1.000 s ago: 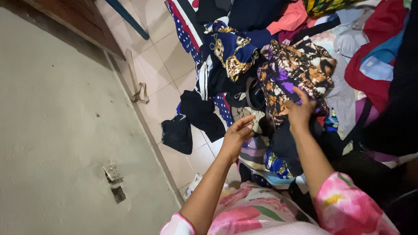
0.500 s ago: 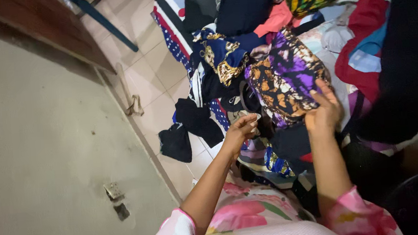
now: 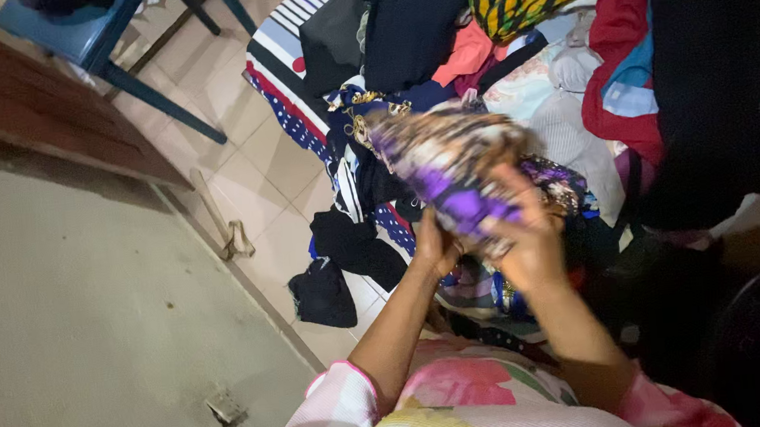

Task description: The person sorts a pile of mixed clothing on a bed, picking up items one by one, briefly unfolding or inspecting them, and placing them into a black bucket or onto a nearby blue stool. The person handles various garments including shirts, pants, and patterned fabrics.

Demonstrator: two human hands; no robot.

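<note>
Patterned cloth [image 3: 449, 167] now lifted, blurred, purple-brown print, both hands gripping

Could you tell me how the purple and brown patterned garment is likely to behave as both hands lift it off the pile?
The patterned garment will probably be floppy: it bunches and folds between the left hand and right hand. It seems light, since the hands hold it aloft. Loose ends might drag on the clothes pile.

Pale plastered wall [image 3: 64, 329] filling the left, beige tiled floor [image 3: 258, 151] running alongside, dark wooden ledge [image 3: 38, 123] up top, blue chair [image 3: 95, 37] standing on the tiles, dim light, shadow pooling right
</note>
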